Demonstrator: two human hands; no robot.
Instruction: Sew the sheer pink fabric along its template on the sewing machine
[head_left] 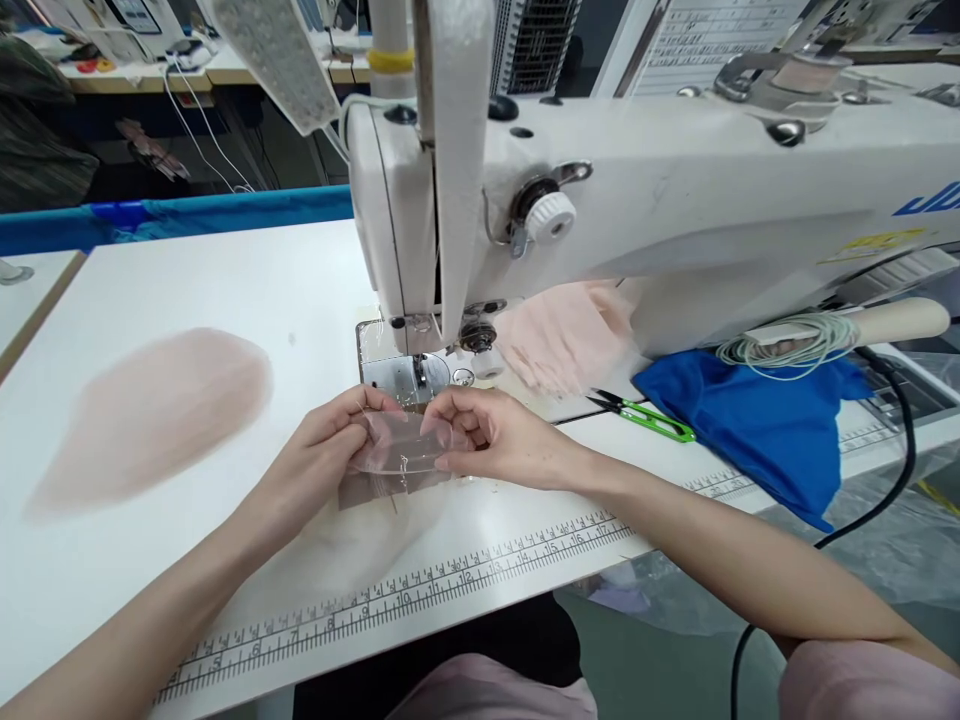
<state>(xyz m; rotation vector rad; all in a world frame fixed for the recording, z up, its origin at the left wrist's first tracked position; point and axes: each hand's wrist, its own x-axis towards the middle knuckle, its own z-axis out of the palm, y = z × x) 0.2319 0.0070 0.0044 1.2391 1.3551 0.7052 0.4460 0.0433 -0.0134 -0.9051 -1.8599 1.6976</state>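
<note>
My left hand (319, 455) and my right hand (495, 430) together pinch a small piece of sheer, pale pink mesh fabric (401, 450) just in front of the needle plate (401, 375) of a white sewing machine (637, 210). Fingers of both hands are closed on the piece's upper edge. The fabric hangs slightly above the white table (187, 290), with a thin thread trailing from it. The presser foot (418, 368) stands right behind the fabric.
A pile of sheer pink fabric (150, 415) lies at the left. Pink pleated pieces (562, 335) sit under the machine arm. Green thread snips (645, 412) and a blue cloth (765, 425) lie at the right. A ruler strip (420, 590) runs along the front edge. A black cable (892, 490) hangs right.
</note>
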